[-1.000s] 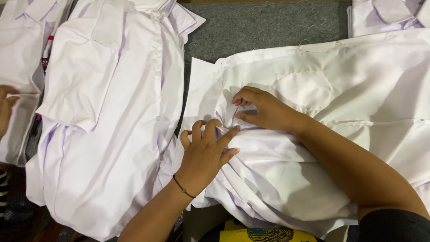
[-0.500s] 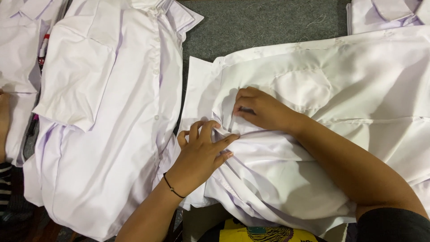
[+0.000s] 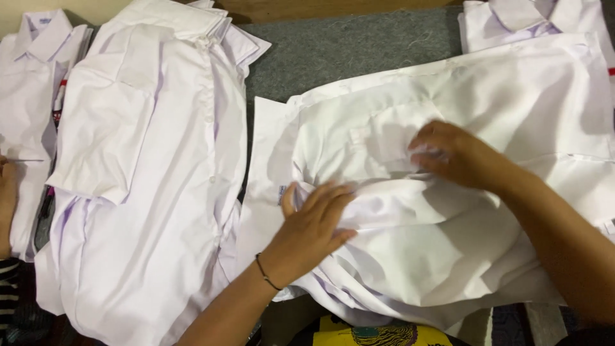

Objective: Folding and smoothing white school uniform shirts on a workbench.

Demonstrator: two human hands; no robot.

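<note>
Two hands (image 3: 314, 224) (image 3: 458, 154), rumpled white shirt (image 3: 448, 256)

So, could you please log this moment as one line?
left hand: flat on white shirt | right hand: pressing its chest pocket area | shirt stack: beside, left | surface: grey mat

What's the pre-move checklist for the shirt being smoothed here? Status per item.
1. Left hand flat on the white shirt: ok, palm down near the front edge.
2. Right hand on the same shirt: ok, fingers by the chest pocket.
3. Fabric smooth: not ok, folds bunch between and below the hands.
4. Collar lying flat: cannot tell, not visible from here.
5. Clear of the neighbouring shirt stack: not ok, the edges meet or overlap beside the left wrist.
6. Other person's hand at the left frame edge out of the way: ok, far from the shirt.
</note>
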